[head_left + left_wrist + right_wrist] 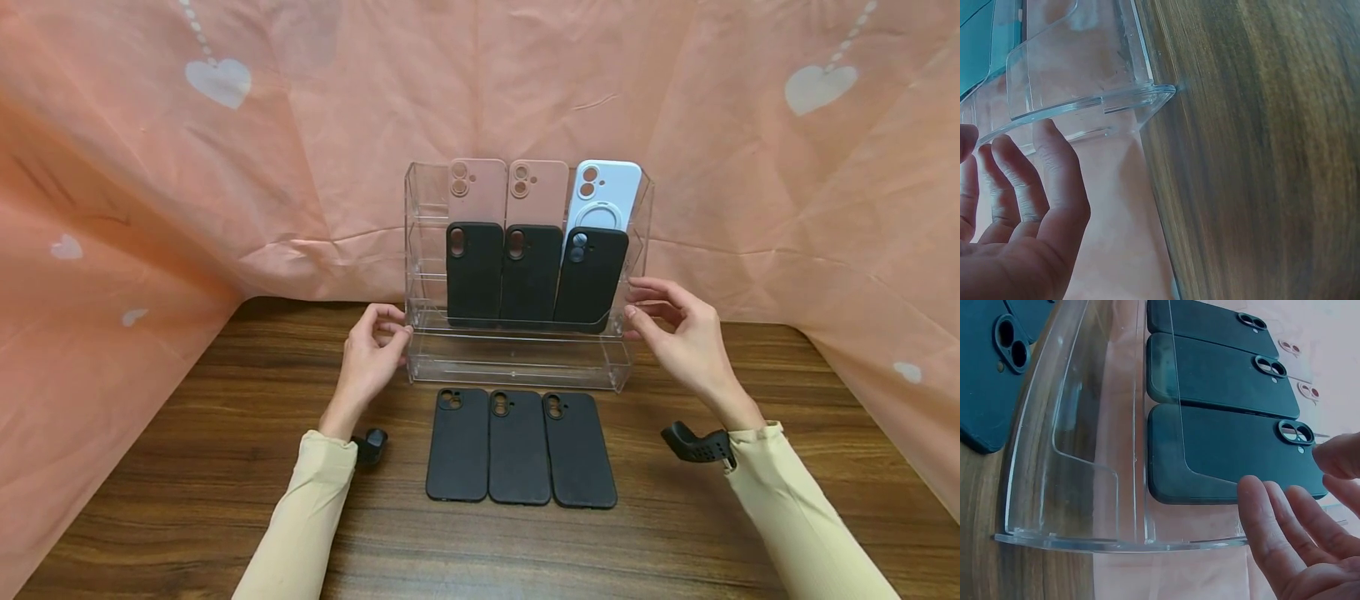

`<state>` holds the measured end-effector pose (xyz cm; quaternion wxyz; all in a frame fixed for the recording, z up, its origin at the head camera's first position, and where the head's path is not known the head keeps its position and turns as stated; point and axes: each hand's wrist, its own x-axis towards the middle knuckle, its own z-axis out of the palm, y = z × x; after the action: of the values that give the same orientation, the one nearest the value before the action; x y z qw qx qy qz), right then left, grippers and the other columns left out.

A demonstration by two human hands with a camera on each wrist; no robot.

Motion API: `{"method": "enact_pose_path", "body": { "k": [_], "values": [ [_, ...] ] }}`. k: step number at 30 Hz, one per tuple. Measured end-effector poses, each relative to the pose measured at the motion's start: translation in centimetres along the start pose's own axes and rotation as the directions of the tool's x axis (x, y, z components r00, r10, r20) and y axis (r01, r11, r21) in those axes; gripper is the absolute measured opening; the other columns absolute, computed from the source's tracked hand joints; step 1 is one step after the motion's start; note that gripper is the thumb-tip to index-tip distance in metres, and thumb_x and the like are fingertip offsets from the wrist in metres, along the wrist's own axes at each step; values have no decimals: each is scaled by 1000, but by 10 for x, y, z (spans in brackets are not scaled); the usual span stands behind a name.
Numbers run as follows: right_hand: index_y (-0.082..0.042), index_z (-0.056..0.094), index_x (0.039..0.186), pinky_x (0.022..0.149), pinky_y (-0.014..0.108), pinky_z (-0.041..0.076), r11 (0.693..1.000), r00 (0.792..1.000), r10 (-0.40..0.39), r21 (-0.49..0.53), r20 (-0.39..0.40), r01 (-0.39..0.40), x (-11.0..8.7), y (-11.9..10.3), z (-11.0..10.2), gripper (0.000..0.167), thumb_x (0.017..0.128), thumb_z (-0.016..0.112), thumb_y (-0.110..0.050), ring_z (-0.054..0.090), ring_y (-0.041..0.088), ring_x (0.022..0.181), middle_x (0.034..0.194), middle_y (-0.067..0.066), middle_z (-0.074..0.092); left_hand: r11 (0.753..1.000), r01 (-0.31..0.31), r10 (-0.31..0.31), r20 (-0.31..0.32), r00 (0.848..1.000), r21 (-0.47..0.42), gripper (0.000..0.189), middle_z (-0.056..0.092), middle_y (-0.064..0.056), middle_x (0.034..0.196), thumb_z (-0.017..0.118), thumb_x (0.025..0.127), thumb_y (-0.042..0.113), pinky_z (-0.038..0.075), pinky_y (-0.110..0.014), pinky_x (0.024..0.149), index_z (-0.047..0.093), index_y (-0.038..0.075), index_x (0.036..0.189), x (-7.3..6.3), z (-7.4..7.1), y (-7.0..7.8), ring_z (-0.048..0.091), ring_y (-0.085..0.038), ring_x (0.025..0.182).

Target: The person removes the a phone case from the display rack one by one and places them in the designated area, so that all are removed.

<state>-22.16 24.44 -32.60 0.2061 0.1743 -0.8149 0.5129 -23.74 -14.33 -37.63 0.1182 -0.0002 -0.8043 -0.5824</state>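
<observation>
A clear acrylic tiered rack (517, 379) stands upright on the wooden table. My left hand (372, 350) is at its left side, fingertips right at the outer side panel (1085, 103). On the other side my right hand (682, 333) has its fingers (1260, 512) at the right side panel, thumb apart from them. Neither hand has a phone case in it. Three black phone cases (531, 275) lean side by side in a middle tier. Behind them stand two pink phone cases (480, 192) and a white phone case (618, 187) with a ring. The lowest tier holds nothing.
Three more black phone cases (519, 450) lie flat in a row on the table (390, 533) before the rack. A pink cloth (337, 125) with white hearts hangs behind and at both sides. Black straps (697, 443) are on both wrists.
</observation>
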Motion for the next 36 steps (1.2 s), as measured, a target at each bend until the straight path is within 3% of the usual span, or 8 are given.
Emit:
{"method": "enact_pose_path", "body": {
  "k": [5,10,16,19,23,26,30,36],
  "values": [
    [5,60,132,70,21,62,999,999,-24,24,-28,25,9,1,3,40,93,67,5,71,4,91,109,-10,68,1000,-1,1,2,1000,-5,21,66,-11,99,66,96,14,64,-40,67,61,9,116,1,0,0,72,-28,83],
    [4,58,136,72,16,61,999,999,-29,15,-45,30,17,1,4,44,93,68,4,70,3,97,117,1,68,1000,4,-4,0,1000,-5,20,66,-10,98,66,97,14,64,-41,68,61,10,116,0,0,0,72,-30,85],
    [-5,58,140,70,8,56,994,998,-19,-108,-61,12,24,-4,7,47,94,69,-3,64,-14,88,126,23,67,1000,4,-4,-7,1000,-7,20,66,-10,98,66,96,13,64,-42,68,61,10,116,0,0,1,72,-34,86],
    [-9,57,142,66,6,54,986,998,-8,-164,-64,-2,28,-8,8,49,94,69,-6,61,-21,80,127,24,67,1000,4,-4,-9,1000,-7,20,66,-10,98,66,96,13,64,-45,69,61,10,116,0,0,1,72,-34,86],
    [-13,55,145,63,4,52,973,997,19,-228,-75,-35,34,-11,11,53,94,70,-12,58,-26,75,126,21,68,1000,3,-3,-10,1000,-2,20,66,-10,98,66,97,13,63,-37,65,61,10,116,-1,0,1,72,-34,86],
    [-16,54,146,63,3,51,961,996,35,-272,-86,-57,37,-13,13,54,95,70,-17,69,-12,78,125,19,69,1000,0,0,-8,1000,2,20,66,-11,99,66,96,13,60,-29,61,61,10,116,-1,0,1,72,-34,86],
    [-19,52,148,63,2,49,949,995,43,-307,-93,-70,39,-14,14,55,96,69,-21,79,19,87,122,17,69,1000,-2,2,-6,1000,0,20,66,-11,98,66,96,13,59,-25,59,61,9,115,-1,0,0,72,-34,86],
    [-20,50,149,62,3,46,944,993,56,-318,-100,-85,45,-15,16,57,95,69,-23,61,-21,73,117,16,69,1000,-2,2,-3,1000,-8,20,66,-11,98,66,96,13,60,-28,61,61,9,116,0,0,0,72,-33,86]
  ]
}}
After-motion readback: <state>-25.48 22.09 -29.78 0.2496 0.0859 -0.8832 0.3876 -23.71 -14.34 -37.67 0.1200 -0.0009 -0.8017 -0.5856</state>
